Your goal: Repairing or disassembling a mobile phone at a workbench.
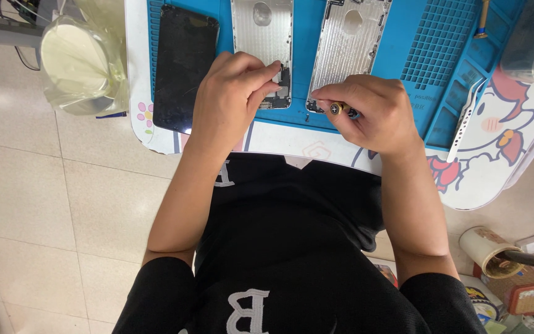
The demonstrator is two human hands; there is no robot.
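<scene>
The two phone housings (pixel 262 31) (pixel 348 43) looked like bare metal, silver and matt with a fine brushed grain, while the black phone screen (pixel 183 68) beside them was smooth, glossy glass. They lay on a blue work mat (pixel 415 37) that seemed soft and rubbery, with a ribbed and gridded surface. The screwdriver (pixel 340 109) in the right hand (pixel 372 114) had a shiny metal cap, and the tweezers (pixel 465 120) were pale polished metal.
</scene>
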